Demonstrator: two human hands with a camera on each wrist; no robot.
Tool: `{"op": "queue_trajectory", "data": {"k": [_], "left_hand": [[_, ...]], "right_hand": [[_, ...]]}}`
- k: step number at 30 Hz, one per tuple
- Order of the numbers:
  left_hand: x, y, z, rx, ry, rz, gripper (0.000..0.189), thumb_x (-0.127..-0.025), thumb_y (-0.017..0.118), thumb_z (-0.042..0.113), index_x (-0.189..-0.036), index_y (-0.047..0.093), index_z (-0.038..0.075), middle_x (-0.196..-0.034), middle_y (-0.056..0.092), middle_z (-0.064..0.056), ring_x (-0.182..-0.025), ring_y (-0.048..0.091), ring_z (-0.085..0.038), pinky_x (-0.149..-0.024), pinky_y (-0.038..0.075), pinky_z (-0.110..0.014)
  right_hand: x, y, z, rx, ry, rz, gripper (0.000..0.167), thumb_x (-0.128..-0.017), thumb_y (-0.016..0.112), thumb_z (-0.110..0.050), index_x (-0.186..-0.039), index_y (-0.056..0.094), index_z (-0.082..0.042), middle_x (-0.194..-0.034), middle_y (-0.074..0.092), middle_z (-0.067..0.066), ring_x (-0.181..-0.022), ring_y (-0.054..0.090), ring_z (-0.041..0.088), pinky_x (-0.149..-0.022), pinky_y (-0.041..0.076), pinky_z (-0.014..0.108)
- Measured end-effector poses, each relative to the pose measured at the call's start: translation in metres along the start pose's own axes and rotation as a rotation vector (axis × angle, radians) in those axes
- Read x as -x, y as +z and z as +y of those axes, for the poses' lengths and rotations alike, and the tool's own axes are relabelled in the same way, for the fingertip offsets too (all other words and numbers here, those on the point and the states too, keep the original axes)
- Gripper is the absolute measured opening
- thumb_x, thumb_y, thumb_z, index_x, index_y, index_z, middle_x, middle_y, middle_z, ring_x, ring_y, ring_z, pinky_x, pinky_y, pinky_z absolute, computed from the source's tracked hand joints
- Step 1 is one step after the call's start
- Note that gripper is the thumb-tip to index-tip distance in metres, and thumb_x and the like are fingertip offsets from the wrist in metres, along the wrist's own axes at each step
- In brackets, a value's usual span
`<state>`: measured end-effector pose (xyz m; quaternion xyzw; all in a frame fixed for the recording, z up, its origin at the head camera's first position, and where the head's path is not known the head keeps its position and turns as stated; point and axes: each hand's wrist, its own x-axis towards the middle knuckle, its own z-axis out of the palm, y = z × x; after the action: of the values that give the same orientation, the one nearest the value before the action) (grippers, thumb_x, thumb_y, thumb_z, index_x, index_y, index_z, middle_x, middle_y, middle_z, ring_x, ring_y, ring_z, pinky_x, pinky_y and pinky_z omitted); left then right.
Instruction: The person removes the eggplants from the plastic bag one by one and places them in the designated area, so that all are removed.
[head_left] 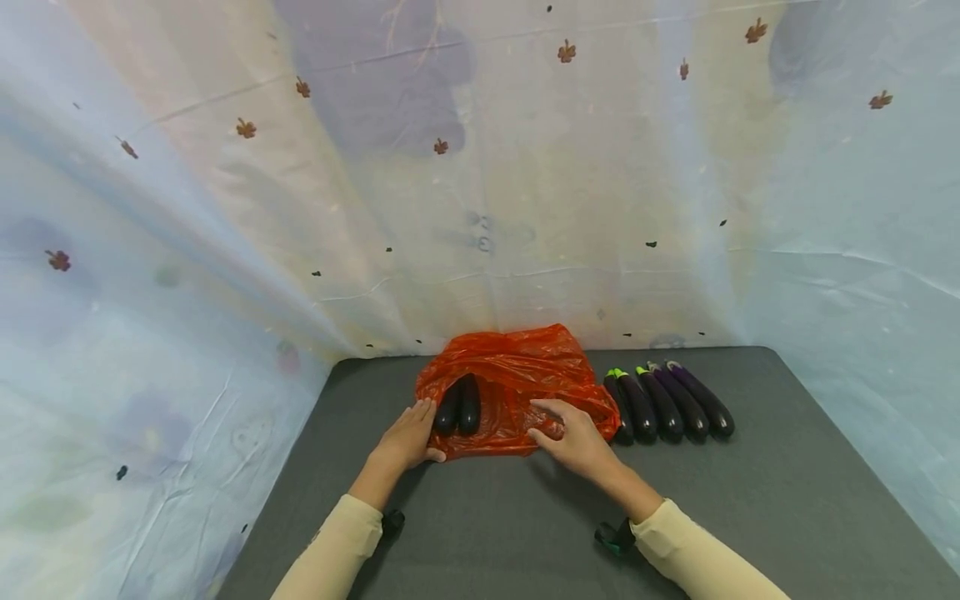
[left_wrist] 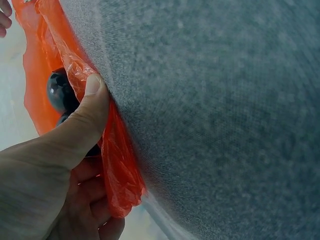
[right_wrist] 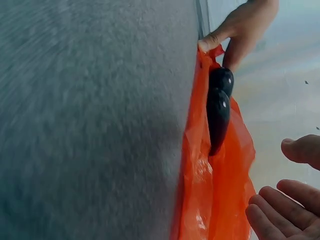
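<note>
A crumpled red plastic bag (head_left: 517, 354) lies on the table with its mouth toward me. Two dark eggplants (head_left: 469, 406) lie side by side inside, their rounded ends showing at the left of the mouth; they also appear in the right wrist view as dark eggplants (right_wrist: 218, 115). My left hand (head_left: 405, 435) holds the bag's left front edge, thumb on the lip (left_wrist: 92, 107) and fingers on the far side, beside the eggplants. My right hand (head_left: 576, 442) hovers over the right part of the mouth, fingers spread and loosely bent, gripping nothing (right_wrist: 295, 200).
Several eggplants (head_left: 670, 408) lie in a row right of the bag, the nearest partly covered by its edge. The grey table (head_left: 480, 525) ends at a patterned curtain (head_left: 525, 183) behind and at the sides.
</note>
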<state>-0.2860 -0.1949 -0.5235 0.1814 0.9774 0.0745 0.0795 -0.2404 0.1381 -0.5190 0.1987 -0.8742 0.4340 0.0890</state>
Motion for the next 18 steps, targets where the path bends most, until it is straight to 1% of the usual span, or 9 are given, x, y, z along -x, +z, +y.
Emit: {"op": "queue_trajectory", "data": {"k": [4, 6, 8, 10, 11, 13, 16, 18], "left_hand": [[-0.001, 0.0, 0.0, -0.005, -0.003, -0.007, 0.1, -0.092, 0.084, 0.039, -0.164, 0.033, -0.01, -0.172, 0.029, -0.027, -0.162, 0.026, -0.041, -0.132, 0.023, -0.052], [-0.001, 0.001, 0.0, -0.012, -0.001, -0.007, 0.101, -0.092, 0.084, 0.039, -0.164, 0.033, -0.01, -0.172, 0.029, -0.027, -0.162, 0.026, -0.041, -0.132, 0.023, -0.052], [-0.002, 0.001, 0.0, -0.019, 0.0, -0.007, 0.101, -0.092, 0.083, 0.039, -0.164, 0.032, -0.009, -0.172, 0.029, -0.026, -0.162, 0.026, -0.041, -0.132, 0.023, -0.052], [-0.003, 0.002, 0.0, -0.023, 0.002, -0.005, 0.101, -0.092, 0.083, 0.04, -0.164, 0.032, -0.009, -0.172, 0.029, -0.026, -0.162, 0.026, -0.041, -0.132, 0.023, -0.052], [-0.004, 0.002, -0.001, -0.023, 0.0, -0.004, 0.101, -0.092, 0.083, 0.039, -0.164, 0.032, -0.009, -0.172, 0.029, -0.026, -0.162, 0.026, -0.04, -0.132, 0.023, -0.052], [-0.004, 0.003, -0.001, -0.016, -0.005, -0.004, 0.101, -0.092, 0.083, 0.039, -0.164, 0.032, -0.009, -0.173, 0.029, -0.026, -0.162, 0.026, -0.04, -0.132, 0.023, -0.052], [-0.004, 0.003, -0.001, -0.009, -0.01, 0.0, 0.101, -0.091, 0.084, 0.038, -0.164, 0.032, -0.009, -0.173, 0.029, -0.026, -0.162, 0.026, -0.04, -0.132, 0.023, -0.052], [-0.004, 0.003, -0.001, -0.007, -0.008, 0.0, 0.101, -0.091, 0.084, 0.038, -0.164, 0.032, -0.009, -0.172, 0.029, -0.026, -0.162, 0.026, -0.04, -0.132, 0.023, -0.052]], "right_hand": [[-0.004, 0.011, -0.004, -0.007, 0.01, -0.019, 0.051, -0.097, 0.083, -0.019, -0.145, 0.067, -0.008, -0.143, 0.068, 0.013, -0.131, 0.065, 0.035, -0.106, 0.055, 0.057], [-0.006, 0.017, -0.005, -0.008, 0.005, -0.021, 0.051, -0.097, 0.083, -0.019, -0.144, 0.067, -0.007, -0.141, 0.068, 0.014, -0.13, 0.066, 0.036, -0.113, 0.048, 0.063], [-0.01, 0.024, -0.006, 0.012, -0.003, -0.014, 0.051, -0.096, 0.084, -0.02, -0.143, 0.068, -0.006, -0.14, 0.069, 0.013, -0.131, 0.065, 0.036, -0.117, 0.039, 0.071], [-0.013, 0.029, -0.007, 0.028, -0.013, -0.009, 0.052, -0.096, 0.084, -0.021, -0.143, 0.068, -0.006, -0.14, 0.069, 0.014, -0.131, 0.064, 0.038, -0.117, 0.029, 0.08], [-0.015, 0.032, -0.008, 0.03, -0.019, -0.009, 0.052, -0.096, 0.084, -0.022, -0.143, 0.067, -0.005, -0.14, 0.069, 0.015, -0.132, 0.064, 0.038, -0.116, 0.026, 0.083], [-0.018, 0.037, -0.01, 0.035, -0.019, -0.017, 0.052, -0.097, 0.083, -0.023, -0.143, 0.067, -0.006, -0.142, 0.068, 0.014, -0.133, 0.063, 0.038, -0.115, 0.033, 0.079], [-0.021, 0.046, -0.013, 0.018, -0.013, -0.032, 0.052, -0.097, 0.083, -0.023, -0.144, 0.066, -0.006, -0.143, 0.067, 0.015, -0.132, 0.063, 0.038, -0.111, 0.047, 0.068], [-0.024, 0.052, -0.015, -0.004, 0.0, -0.039, 0.054, -0.098, 0.082, -0.023, -0.145, 0.065, -0.004, -0.143, 0.067, 0.016, -0.133, 0.063, 0.038, -0.109, 0.052, 0.062]]}}
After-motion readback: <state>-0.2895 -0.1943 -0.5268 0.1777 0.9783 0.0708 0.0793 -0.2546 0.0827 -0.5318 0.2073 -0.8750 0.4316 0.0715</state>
